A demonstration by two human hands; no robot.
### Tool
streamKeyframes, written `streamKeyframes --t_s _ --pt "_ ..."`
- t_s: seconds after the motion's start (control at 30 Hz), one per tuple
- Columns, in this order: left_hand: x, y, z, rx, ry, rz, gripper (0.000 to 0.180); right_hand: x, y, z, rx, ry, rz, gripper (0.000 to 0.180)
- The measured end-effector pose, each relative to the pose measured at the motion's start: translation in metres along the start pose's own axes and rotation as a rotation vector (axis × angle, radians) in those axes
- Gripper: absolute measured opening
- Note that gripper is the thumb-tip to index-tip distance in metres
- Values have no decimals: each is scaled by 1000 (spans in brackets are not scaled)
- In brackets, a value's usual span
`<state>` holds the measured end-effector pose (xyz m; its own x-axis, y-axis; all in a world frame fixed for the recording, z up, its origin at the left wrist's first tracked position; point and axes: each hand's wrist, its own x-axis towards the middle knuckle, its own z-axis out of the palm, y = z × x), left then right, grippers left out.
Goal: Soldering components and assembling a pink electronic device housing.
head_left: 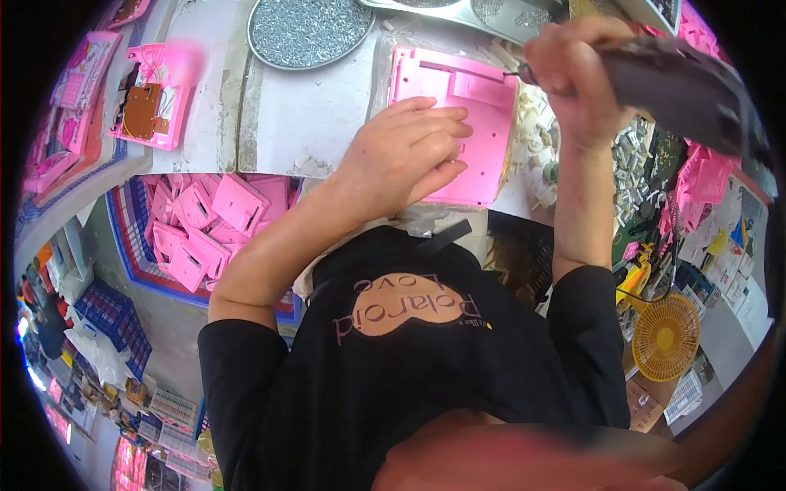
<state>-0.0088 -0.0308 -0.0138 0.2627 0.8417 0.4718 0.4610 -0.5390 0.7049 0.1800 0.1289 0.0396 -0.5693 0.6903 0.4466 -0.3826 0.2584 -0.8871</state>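
A flat pink plastic casing [483,159] lies on the white worktable in front of me. My left hand [405,151] rests on it with the fingers stretched out, gripping nothing. My right hand [583,82] is closed round a dark electric screwdriver [679,90], held sideways above the table. Its thin bit points left, over the casing's upper right edge; whether the tip touches the plastic I cannot tell. A round metal dish [311,33] full of small screws stands beyond the left hand.
Small white plastic parts [536,135] and metal pieces [634,168] are heaped right of the casing. A metal tray [512,24] sits at the back. Below left, a blue crate [168,286] holds pink casings. A pink unit with a brown board [143,110] lies at the left.
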Motion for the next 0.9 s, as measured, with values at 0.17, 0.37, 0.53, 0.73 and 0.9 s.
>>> streamKeyframes --t_s 0.17,0.37,0.53,0.73,0.9 --pt "-1 -3 -4 -34 122 -44 16 1 -55 44 167 -227 -85 40" --pt "-6 0 -16 75 187 -49 16 -6 -49 68 202 -217 -25 36" --pt "-5 -1 -25 58 194 -63 15 -4 -41 77 300 -204 -61 36" --pt "2 -18 -48 253 237 -42 18 10 -27 90 224 -106 -132 31" --pt "22 -61 -101 840 210 -370 12 40 11 72 94 77 -125 17"
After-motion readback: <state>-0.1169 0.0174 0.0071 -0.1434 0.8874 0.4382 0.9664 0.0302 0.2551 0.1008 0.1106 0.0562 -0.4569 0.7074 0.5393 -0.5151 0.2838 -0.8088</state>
